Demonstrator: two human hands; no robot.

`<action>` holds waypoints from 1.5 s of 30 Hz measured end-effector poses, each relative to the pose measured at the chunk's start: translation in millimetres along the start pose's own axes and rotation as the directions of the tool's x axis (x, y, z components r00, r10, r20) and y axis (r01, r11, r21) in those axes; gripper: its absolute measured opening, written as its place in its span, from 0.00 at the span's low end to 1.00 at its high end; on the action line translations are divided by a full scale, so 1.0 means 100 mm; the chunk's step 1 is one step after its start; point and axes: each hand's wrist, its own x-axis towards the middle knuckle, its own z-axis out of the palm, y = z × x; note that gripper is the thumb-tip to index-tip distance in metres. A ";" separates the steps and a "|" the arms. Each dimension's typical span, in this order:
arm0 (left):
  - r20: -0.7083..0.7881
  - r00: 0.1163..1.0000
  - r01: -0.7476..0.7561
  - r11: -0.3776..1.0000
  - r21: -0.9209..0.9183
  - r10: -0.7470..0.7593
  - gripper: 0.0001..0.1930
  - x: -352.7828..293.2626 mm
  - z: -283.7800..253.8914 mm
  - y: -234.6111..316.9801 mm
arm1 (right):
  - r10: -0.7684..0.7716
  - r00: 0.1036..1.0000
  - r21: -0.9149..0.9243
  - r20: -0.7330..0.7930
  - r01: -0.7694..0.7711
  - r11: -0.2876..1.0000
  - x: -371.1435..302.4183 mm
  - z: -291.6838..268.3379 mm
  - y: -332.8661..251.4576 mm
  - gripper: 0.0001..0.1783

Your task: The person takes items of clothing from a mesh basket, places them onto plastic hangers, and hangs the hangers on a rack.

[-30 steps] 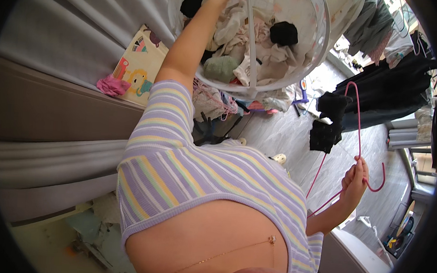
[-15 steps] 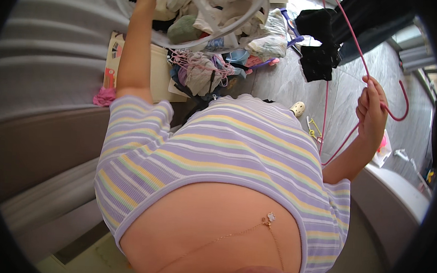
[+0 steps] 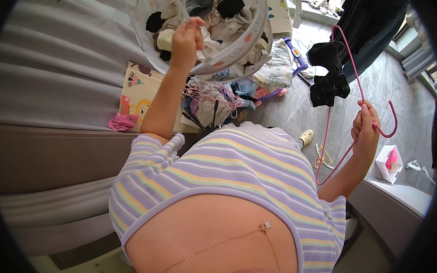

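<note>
My right hand point(image 3: 366, 125) is wrapped round a large pink clothes hanger point(image 3: 352, 50), its hook pointing out to the right. Two black socks point(image 3: 329, 89) hang over the hanger's far side. Over at the upper left, my left hand point(image 3: 188, 38) is above a round white mesh laundry basket point(image 3: 221, 67), its fingers curled closed beside the basket's white strap handle point(image 3: 176, 2). Whether the fingers grip the strap or some small thing cannot be made out. Light and dark clothes, among them a black bundle point(image 3: 230, 6), fill the basket.
Pink hangers point(image 3: 208, 90) and crumpled clothes lie below the basket. A pink cloth point(image 3: 123, 122) rests by a patterned board point(image 3: 144, 95) on the grey couch. On the tiled floor are a yellow hanger point(image 3: 324, 157) and a white basket point(image 3: 389, 163). Dark garments point(image 3: 374, 31) hang at upper right.
My left hand has come back from the far edge to over the basket, and its fingers now show. The whole view has shifted; my right hand still holds the hanger with the socks.
</note>
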 end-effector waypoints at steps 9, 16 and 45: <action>-0.010 0.996 -0.088 0.982 0.168 0.091 0.12 0.60 0.08 0.71 | 0.025 1.000 0.021 0.001 -0.025 0.999 0.04 -0.02 0.03 0.13; -0.117 0.990 -0.063 0.994 0.090 0.074 0.13 0.46 -0.20 0.43 | 0.075 0.997 0.022 -0.014 -0.075 0.997 0.07 -0.11 0.02 0.13; -0.156 0.920 0.277 0.314 0.908 -0.359 0.36 0.94 -0.59 -3.16 | 0.285 0.956 0.063 -0.074 -0.280 0.958 0.34 -0.40 0.34 0.13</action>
